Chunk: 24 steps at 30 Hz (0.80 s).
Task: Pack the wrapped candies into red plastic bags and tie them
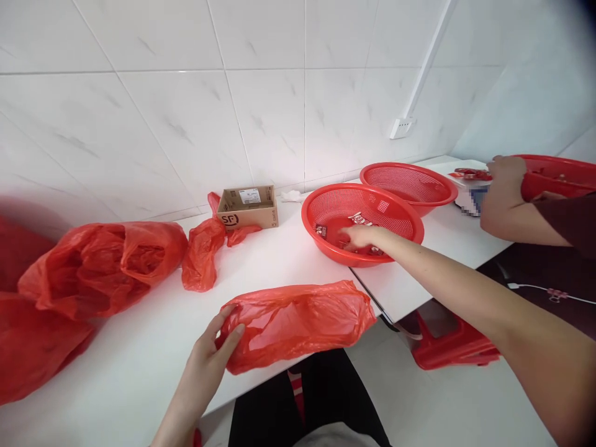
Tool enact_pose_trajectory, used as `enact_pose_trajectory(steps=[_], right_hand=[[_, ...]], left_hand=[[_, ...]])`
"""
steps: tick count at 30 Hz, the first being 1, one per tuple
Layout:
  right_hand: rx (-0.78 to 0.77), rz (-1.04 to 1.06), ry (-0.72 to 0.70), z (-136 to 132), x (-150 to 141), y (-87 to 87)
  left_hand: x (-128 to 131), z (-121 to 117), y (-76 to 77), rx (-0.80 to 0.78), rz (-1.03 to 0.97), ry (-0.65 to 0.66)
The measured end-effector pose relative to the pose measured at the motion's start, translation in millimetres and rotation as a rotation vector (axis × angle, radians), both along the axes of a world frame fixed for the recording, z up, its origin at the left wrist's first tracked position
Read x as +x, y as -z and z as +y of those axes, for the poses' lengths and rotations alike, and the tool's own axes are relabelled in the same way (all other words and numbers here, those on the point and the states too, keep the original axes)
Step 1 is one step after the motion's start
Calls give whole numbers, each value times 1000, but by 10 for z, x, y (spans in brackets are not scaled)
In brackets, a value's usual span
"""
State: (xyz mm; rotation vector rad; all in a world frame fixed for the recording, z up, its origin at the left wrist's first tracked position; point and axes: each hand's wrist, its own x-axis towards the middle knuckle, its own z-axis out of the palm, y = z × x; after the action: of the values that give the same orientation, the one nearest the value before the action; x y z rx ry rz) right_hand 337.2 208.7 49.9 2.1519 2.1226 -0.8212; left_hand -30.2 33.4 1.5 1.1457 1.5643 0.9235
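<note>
Reaching down into the front basket (331, 206) is the right hand (359, 237) (grip: cannot tell); nearer than the basket, the left hand (218, 345) pinches the red bag (298, 324).

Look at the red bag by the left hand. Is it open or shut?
Open. The left hand holds one end of the red bag, and its mouth gapes wide, showing the inside.

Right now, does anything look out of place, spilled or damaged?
Nothing looks spilled or damaged. Only a crumpled white scrap, lying between the cardboard box and the nearer red basket, looks slightly out of place, perhaps stray litter.
</note>
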Motion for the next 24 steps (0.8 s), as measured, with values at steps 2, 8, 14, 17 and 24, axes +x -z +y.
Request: enact_pose_trajectory(steps=[2, 8, 14, 17, 24], right_hand=[[-73, -3, -20, 20, -24, 143], [-58, 111, -28, 84, -80, 125], [42, 907, -112, -192, -215, -496], [-122, 1052, -266, -556, -558, -591], [13, 377, -456, -997, -1136, -71]], left_hand=[[15, -5, -33, -79, -163, -2], [35, -16, -71, -165, -437, -71], [87, 55, -38, -169, -471, -39], [176, 94, -13, -161, -483, -33], [268, 105, 9, -98, -428, -25]])
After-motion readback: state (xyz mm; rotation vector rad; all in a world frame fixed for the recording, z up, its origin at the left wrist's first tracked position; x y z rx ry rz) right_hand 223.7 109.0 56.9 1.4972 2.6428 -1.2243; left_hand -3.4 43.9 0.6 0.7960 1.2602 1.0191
